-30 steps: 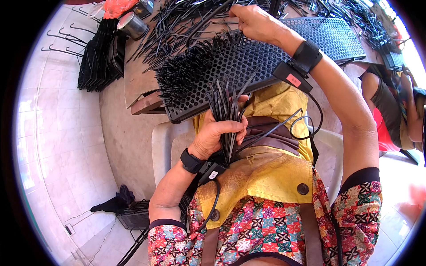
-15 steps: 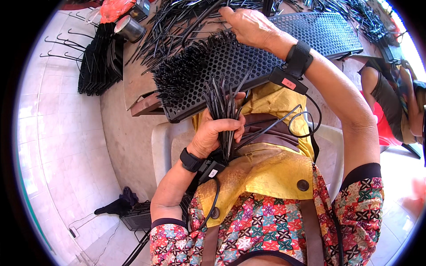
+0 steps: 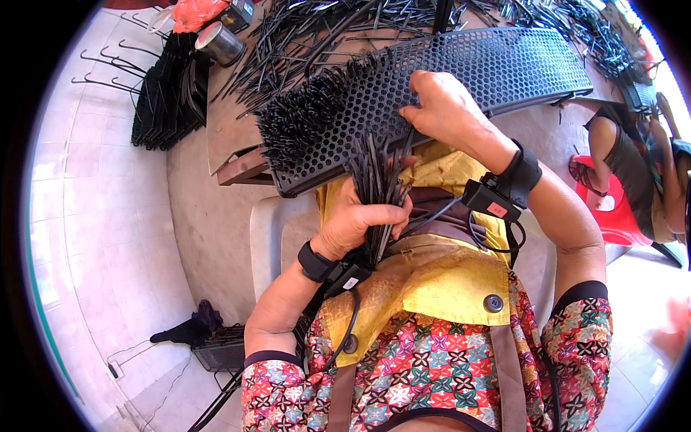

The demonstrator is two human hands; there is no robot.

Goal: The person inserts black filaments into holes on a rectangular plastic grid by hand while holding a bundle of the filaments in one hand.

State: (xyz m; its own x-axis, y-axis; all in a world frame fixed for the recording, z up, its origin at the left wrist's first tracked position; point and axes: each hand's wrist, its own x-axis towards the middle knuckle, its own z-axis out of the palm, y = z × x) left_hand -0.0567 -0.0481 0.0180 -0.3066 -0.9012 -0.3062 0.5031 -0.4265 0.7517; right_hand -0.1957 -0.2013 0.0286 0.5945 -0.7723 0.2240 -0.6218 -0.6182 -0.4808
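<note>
My left hand (image 3: 363, 219) is closed around a bundle of thin black strips (image 3: 376, 173), their pointed ends fanning upward in front of my apron. Just above the bundle, my right hand (image 3: 448, 104) pinches the upper end of one black strip (image 3: 410, 137); its fingertips partly hide it. Beyond both hands lies a long black perforated tray (image 3: 497, 68) with a grid of round holes. Its left part is packed with upright black strips (image 3: 299, 111), while the holes toward its right end show bare.
Loose black strips (image 3: 281, 54) are heaped on the table behind the tray. A metal can (image 3: 219, 45) and an orange plastic bag (image 3: 198, 13) stand at the far left, beside stacked black racks (image 3: 169, 97). Another person (image 3: 640, 158) sits at the right near a red stool (image 3: 619, 209).
My right hand has come down from the tray's far edge to just above the bundle and now pinches a strip. The left hand has shifted slightly right with its bundle.
</note>
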